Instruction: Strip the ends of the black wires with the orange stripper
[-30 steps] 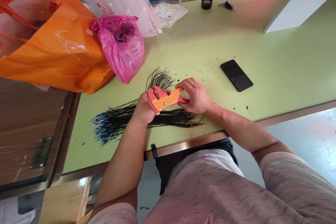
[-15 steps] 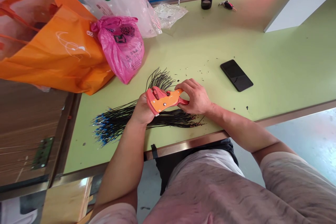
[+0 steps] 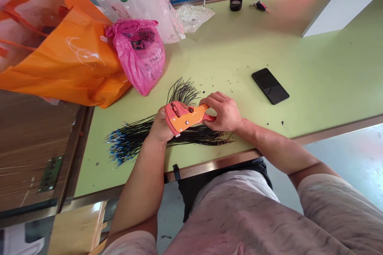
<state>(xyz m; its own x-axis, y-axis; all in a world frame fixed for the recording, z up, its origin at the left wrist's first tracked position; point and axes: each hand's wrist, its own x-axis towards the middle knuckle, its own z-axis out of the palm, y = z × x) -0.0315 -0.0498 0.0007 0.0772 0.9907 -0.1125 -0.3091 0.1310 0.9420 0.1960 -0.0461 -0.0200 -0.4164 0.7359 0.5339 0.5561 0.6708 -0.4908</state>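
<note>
My right hand (image 3: 223,111) is closed round the handles of an orange and red wire stripper (image 3: 188,118), whose head points left. My left hand (image 3: 160,127) is curled behind the tool's head, apparently round some black wires; its fingertips are mostly hidden. Beneath both hands lies a thick bundle of black wires (image 3: 194,135) with blue terminals (image 3: 119,143) at its left end and copper-coloured tips at its right. Just beyond the left hand, loose black wire ends (image 3: 183,91) fan out.
Small scraps (image 3: 230,82) are scattered past my hands on the green table (image 3: 215,51). A black phone (image 3: 270,86) lies to the right. At the left stand an orange bag (image 3: 80,55) and a pink plastic bag (image 3: 142,53). A tape roll (image 3: 235,4) and keys (image 3: 260,6) are farther back.
The wire stripper's head has shifted slightly left and tilted a little. Both hands stay almost in place, with the right one still round the handles.
</note>
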